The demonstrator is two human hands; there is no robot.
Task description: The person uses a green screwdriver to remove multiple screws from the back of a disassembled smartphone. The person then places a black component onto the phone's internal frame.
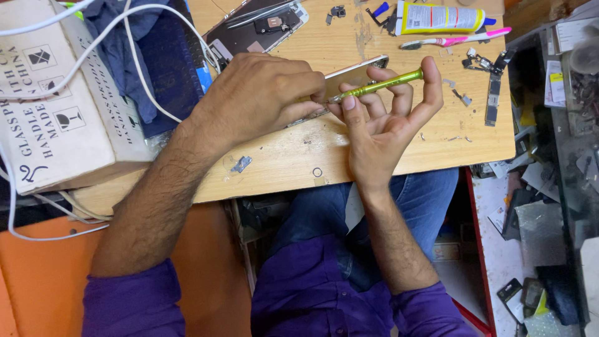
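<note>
Wooden desk (299, 156) fills the upper half of the frame. Cardboard box (56, 118) sits upper left, white cables (131, 37) draped over it and over a dark blue cloth (156, 56). An opened phone (262, 28) lies at top centre, inner parts exposed. Left hand (262, 97) at frame centre is closed down on a phone body with pale back (355, 72), pinning it on the desk. Right hand (380, 118), just right of centre, is half open, fingers curled; a green precision screwdriver (380, 84) lies across its fingertips, tip toward the phone edge under the left hand. Judged step: working a screw at the phone's edge; tip contact is hidden. The driver needs to stay square to the screw, with light pressure. Yellow tube (437, 17) and pink toothbrush (455, 40) top right, loose small phone parts (483, 62) below them.
</note>
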